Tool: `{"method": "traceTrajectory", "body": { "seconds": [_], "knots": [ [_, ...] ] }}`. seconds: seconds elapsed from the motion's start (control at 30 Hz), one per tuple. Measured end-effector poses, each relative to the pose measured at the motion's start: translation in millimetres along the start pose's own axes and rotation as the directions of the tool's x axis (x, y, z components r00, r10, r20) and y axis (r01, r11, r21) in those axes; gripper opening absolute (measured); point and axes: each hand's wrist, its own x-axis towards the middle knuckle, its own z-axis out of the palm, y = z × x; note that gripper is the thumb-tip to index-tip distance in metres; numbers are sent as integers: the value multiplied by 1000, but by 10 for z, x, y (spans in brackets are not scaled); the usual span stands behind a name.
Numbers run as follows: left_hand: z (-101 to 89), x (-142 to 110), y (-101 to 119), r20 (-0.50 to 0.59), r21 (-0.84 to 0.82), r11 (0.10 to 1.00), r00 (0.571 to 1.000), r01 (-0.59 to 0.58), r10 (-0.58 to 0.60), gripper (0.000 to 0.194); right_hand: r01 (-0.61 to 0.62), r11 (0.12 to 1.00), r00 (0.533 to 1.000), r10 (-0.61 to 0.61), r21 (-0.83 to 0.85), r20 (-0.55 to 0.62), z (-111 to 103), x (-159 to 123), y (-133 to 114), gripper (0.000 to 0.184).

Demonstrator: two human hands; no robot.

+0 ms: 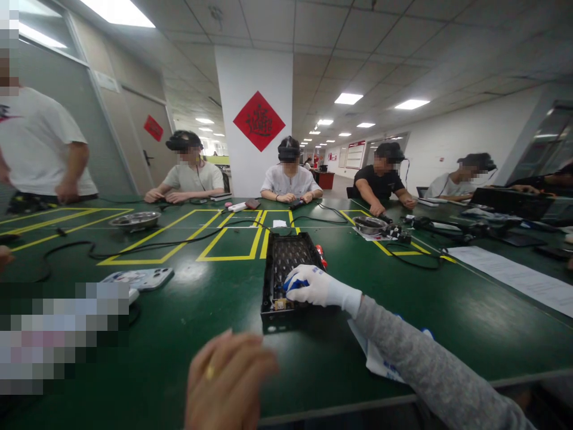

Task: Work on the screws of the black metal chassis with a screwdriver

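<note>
A black open casing [286, 254] with a perforated inner face lies on the green table [215, 334] in front of me. My right hand [320, 288], in a white glove with a grey sleeve, rests on the casing's near right part, its fingers closed on a small blue object [293, 283]. A red-handled tool [320, 253] lies against the casing's right edge. My left hand [228, 382] is bare, wears a ring and hovers over the table's near edge. It is close to the camera and blurred, so its fingers cannot be read.
A phone [139, 278] lies at the left, with black cables [147, 245] snaking across yellow floor-tape boxes. Metal bowls [134, 220] [369, 225] stand farther back. Paper sheets [514, 276] lie at the right, and a white printed sheet [373, 357] under my right forearm. Several people sit along the far side; one stands at the left.
</note>
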Motion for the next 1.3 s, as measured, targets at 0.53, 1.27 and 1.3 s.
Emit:
{"method": "traceTrajectory", "body": {
  "seconds": [0.53,1.27,1.3],
  "knots": [
    [1094,1822,-1639,123,-47,982,976,184,-177,52,115,990,993,-112,-79,38,-33,-19,-2,14],
    [1140,1845,-1707,209,-37,953,935,301,-287,52,129,989,990,-123,-73,72,-30,-21,-18,12],
    [1143,1845,-1713,208,-38,953,935,301,-287,52,134,989,989,-129,-69,73,-29,-19,-14,12]
  ]
}}
